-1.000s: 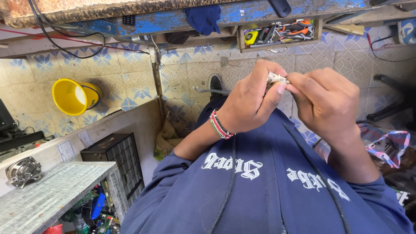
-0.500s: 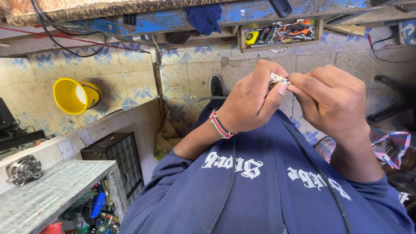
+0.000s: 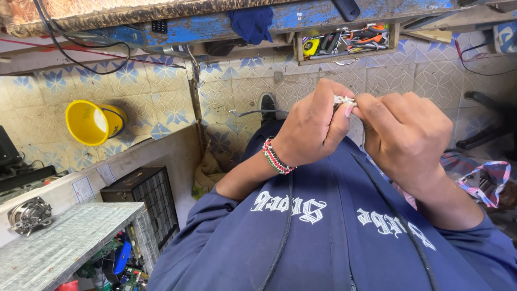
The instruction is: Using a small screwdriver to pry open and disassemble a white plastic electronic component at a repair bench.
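My left hand (image 3: 315, 129), with a beaded red, white and green bracelet (image 3: 277, 157) on the wrist, and my right hand (image 3: 406, 134) meet in front of my chest. Both pinch a small whitish piece (image 3: 343, 100) between thumbs and fingertips. Most of the piece is hidden by my fingers, so I cannot tell what it is. Below the hands lies my navy hooded sweatshirt (image 3: 323, 237) with white lettering.
A yellow bucket (image 3: 92, 123) sits on the patterned tile floor at the left. A dark small-drawer cabinet (image 3: 144, 195) and a metal motor part (image 3: 29, 214) on a grey shelf are lower left. A tool tray (image 3: 344, 43), a blue cloth (image 3: 251, 23) and a checked cloth (image 3: 484, 180) surround me.
Both hands stay pressed together on the small piece; the fingers shift only slightly and the view barely moves.
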